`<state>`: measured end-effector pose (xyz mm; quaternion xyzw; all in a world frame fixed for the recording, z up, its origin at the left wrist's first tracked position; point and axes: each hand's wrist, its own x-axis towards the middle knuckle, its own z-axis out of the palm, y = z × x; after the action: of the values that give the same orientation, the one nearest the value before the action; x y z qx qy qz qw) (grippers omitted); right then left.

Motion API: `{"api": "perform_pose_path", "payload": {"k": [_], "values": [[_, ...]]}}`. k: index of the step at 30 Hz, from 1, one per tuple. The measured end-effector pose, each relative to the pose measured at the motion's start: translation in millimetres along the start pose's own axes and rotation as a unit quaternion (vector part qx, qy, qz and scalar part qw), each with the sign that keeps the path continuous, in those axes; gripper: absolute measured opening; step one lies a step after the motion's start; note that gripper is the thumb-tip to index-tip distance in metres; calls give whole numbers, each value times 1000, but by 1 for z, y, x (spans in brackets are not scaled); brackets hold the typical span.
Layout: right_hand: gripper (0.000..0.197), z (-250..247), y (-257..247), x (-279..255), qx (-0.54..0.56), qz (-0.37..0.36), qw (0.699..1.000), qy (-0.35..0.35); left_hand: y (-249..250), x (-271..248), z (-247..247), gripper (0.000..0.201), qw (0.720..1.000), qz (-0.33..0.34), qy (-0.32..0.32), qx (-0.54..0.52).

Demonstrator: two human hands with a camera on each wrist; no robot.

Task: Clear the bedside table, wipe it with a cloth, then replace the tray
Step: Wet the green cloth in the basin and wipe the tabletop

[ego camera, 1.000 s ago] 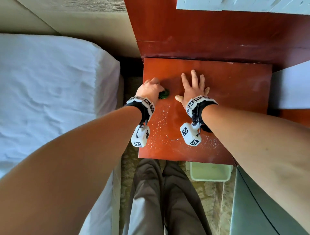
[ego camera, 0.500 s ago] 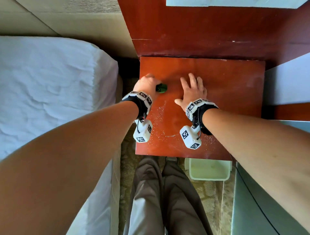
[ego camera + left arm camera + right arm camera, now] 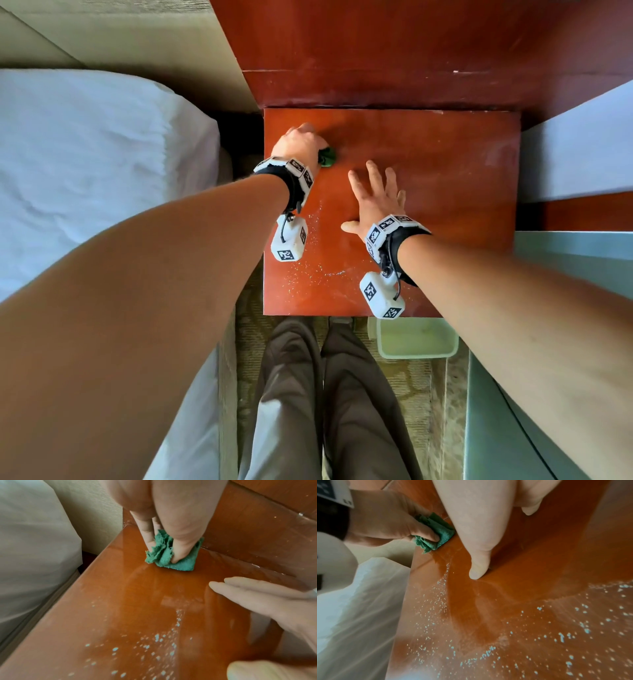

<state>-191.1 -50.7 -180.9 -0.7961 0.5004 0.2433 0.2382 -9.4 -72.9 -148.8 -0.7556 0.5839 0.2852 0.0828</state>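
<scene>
The red-brown bedside table (image 3: pixel 445 192) has a bare top dotted with small water droplets (image 3: pixel 308 274) near its front. My left hand (image 3: pixel 301 144) grips a bunched green cloth (image 3: pixel 327 157) (image 3: pixel 171 555) (image 3: pixel 435 534) against the far left corner of the top. My right hand (image 3: pixel 376 195) lies flat on the middle of the table, fingers spread and straight, its thumb (image 3: pixel 479 563) touching the wood. Droplets (image 3: pixel 556 635) also show close below the right wrist. A pale green tray (image 3: pixel 416 337) sits on the floor under the table's front edge.
A white bed (image 3: pixel 85 178) lies close along the table's left side. A wooden headboard panel (image 3: pixel 411 51) rises behind the table. A second bed's edge (image 3: pixel 582 150) is at the right. My legs (image 3: pixel 325 394) stand on patterned carpet before the table.
My left hand slid the green cloth from the table's middle toward the far left corner. The right hand stayed flat on the top.
</scene>
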Motion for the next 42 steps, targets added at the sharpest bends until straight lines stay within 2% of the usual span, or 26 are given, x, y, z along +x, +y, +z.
{"api": "perform_pose_path", "payload": {"k": [6,11,18,22,26,34,39,42], "values": [[101,-5,-1,0,1,7,999,-33,-10,-37,24,49,998,28,-50,13],[97,-3,0,-3,11,0,1000,-15,-15,-67,56,49,998,31,-54,-15],[96,-1,1,-5,19,-5,1000,0,-12,-91,70,45,995,38,-88,-7],[95,-3,-1,-9,19,-4,1000,14,-13,-93,68,45,997,39,-72,-14],[86,2,-5,-24,5,-32,998,61,-17,-89,61,47,998,-2,-26,-60],[89,20,-2,-38,1,-46,999,-6,-22,-73,49,45,996,-57,38,-63],[90,23,0,-36,-11,-55,998,-8,-19,-69,48,47,995,-67,38,-70],[91,23,0,-35,-13,-54,998,-13,-19,-77,55,49,997,-42,15,-70]]}}
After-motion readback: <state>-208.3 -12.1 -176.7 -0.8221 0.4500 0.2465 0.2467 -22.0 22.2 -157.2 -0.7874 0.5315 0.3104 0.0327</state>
